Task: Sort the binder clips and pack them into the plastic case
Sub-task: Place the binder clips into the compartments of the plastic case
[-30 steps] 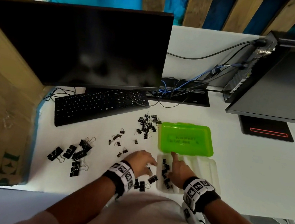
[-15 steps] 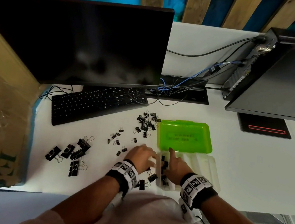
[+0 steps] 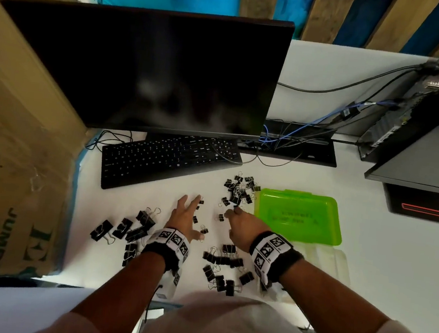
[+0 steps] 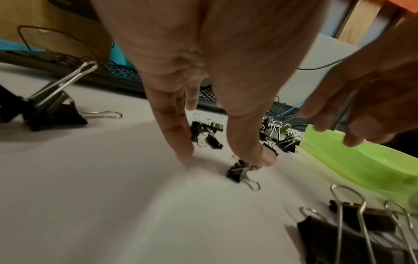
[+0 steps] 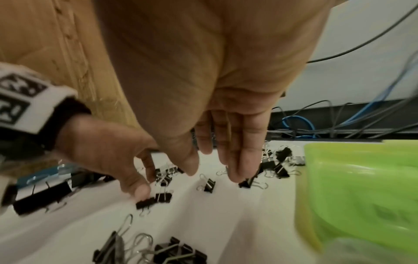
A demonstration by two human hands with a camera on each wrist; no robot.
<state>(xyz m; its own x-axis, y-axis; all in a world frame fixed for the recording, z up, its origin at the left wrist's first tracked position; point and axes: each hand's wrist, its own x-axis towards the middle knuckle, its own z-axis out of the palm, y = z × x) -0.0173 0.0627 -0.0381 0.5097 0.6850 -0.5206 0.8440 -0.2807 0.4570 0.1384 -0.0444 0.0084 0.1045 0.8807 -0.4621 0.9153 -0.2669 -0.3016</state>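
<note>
Black binder clips of three sizes lie on the white desk. My left hand point(image 3: 188, 212) hovers over scattered small clips point(image 3: 195, 219) with straight, spread fingers. In the left wrist view its thumb touches one small clip point(image 4: 242, 171) and a fingertip point(image 4: 183, 153) rests on the desk. My right hand point(image 3: 234, 214) reaches beside it, fingers straight point(image 5: 239, 171) above another small clip point(image 5: 248, 183), holding nothing. The case's green lid point(image 3: 297, 216) lies open to the right. Its clear base point(image 3: 338, 264) is partly hidden behind my right wrist.
A pile of small clips point(image 3: 240, 189) sits by the lid's far left corner. Medium clips point(image 3: 222, 265) lie near me, large ones point(image 3: 123, 230) to the left. A keyboard point(image 3: 167, 157) and monitor point(image 3: 147, 70) stand behind, a cardboard box point(image 3: 7, 169) at left.
Both hands have left the clear base and moved away from me to the scattered small clips left of the green lid. The right forefinger no longer points into the base.
</note>
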